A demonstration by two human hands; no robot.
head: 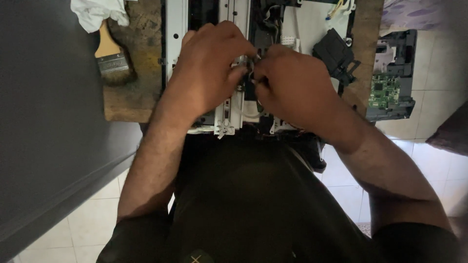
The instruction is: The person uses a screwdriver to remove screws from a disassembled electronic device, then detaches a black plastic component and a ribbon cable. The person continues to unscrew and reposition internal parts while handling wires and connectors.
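An opened printer chassis (229, 119), white and black with metal rails, lies on a worn wooden board (136, 97). My left hand (209, 73) and my right hand (292, 83) meet over its middle, fingertips pinched together on a small metal part (246, 65) of the mechanism. Both hands cover most of the part, so its shape stays hidden. A black plastic piece (336, 53) sits on the chassis just right of my right hand.
A paintbrush (112, 61) with a wooden handle lies on the board at left, under a white cloth (100, 12). A black module with a green circuit board (385, 90) rests on the tiled floor at right. A dark grey surface (48, 122) fills the left side.
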